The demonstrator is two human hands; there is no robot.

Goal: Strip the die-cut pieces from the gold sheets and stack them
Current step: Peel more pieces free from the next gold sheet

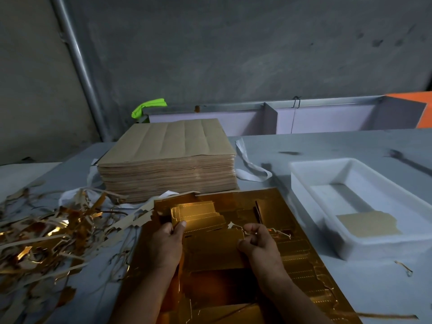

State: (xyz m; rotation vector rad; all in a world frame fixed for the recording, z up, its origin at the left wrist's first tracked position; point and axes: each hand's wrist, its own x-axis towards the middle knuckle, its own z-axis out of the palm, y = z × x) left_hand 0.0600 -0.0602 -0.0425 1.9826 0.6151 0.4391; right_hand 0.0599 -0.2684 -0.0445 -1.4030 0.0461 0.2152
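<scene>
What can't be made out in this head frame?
Head view only.
Gold sheet: near edge cut off by frame bottom.
Right hand: curled fingers hide whatever it pinches, if anything.
Die-cut piece: near end covered by left hand.
Beige pieces in white tray: blurred, count unreadable.

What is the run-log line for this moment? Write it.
left hand: grips die-cut piece | right hand: pinches scrap strip | gold sheet: under hands | tray: tan piece inside

Table (327, 146): grey, worn top
Tray (304, 195): white plastic, right side of table
Scrap (46, 235): tangled gold and brown strips, heaped at left
Strap (247, 162): white, looped, left of tray
Cloth (149, 106): bright green, behind table
Pipe (77, 57): grey metal, slanting up wall (233, 43)
Panel (411, 99): orange, far right
Panels (327, 120): lilac, metal-framed, behind table
</scene>
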